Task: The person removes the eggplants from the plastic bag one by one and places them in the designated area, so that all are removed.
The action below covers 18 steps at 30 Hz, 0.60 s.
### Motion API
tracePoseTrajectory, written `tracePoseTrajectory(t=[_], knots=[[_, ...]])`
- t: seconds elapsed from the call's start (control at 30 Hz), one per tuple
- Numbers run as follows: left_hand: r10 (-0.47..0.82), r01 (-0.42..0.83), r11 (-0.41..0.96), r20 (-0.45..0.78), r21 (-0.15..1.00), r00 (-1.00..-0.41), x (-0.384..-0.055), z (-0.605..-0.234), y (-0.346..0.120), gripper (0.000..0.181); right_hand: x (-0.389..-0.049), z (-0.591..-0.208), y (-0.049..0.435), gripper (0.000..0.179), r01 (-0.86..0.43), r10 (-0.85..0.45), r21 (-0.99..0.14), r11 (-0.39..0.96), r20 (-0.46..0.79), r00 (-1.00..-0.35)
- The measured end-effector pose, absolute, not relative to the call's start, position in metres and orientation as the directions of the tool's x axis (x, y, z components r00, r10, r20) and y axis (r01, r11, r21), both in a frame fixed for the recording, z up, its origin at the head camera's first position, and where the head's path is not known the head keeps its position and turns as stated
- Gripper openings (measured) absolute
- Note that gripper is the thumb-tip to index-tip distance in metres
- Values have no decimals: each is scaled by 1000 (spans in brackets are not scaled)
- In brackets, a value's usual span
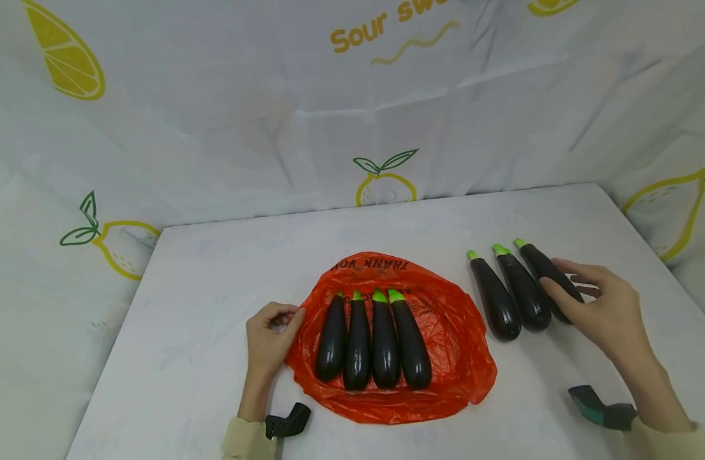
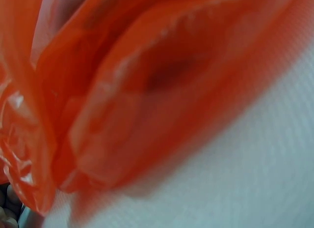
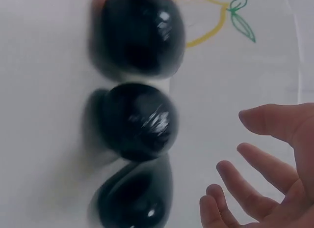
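A red plastic bag [image 1: 458, 338] lies spread on the white table, its edge crumpled upward. Several dark eggplants with green stems, one of them an eggplant [image 1: 385, 345], lie side by side on it. At the bag's left edge my left hand [image 1: 270, 338] pinches the plastic between thumb and fingers. Three more eggplants lie right of the bag: a left one [image 1: 496, 300], a middle one [image 1: 523, 291] and a right one [image 1: 550, 271]. My right hand [image 1: 608, 306] is at the right one, thumb and fingers spread. In the right wrist view those fingers [image 3: 250, 191] hold nothing.
A white cloth [image 1: 243, 128] with lemon prints hangs behind and beside the table [image 1: 197, 306]. Black wrist devices sit at both wrists, such as the left device [image 1: 289, 421]. Red film [image 2: 147, 90] fills much of the left wrist view, blurred.
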State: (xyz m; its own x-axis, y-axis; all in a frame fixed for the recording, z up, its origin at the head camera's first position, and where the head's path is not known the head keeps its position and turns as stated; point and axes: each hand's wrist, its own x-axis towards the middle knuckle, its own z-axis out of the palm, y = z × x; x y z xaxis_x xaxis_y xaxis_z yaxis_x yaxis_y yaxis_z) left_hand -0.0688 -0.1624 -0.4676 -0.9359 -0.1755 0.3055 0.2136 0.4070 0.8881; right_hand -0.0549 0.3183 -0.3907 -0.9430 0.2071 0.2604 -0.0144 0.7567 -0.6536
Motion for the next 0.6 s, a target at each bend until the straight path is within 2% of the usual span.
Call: tracePoseTrajectory(t=[0.13, 0.3, 0.6], knots=[[-175, 206, 403, 296, 892, -939, -69, -467, -163, 2, -51, -382, 307, 44, -53, 173, -702, 710, 247, -953], [-175, 202, 400, 290, 894, -941, -68, -468, -163, 5, -47, -374, 290, 42, -95, 117, -736, 671, 231, -966], [-168, 220, 385, 302, 896, -938, -68, -467, -163, 5, -41, -371, 262, 43, -254, -18, -730, 635, 314, -949]])
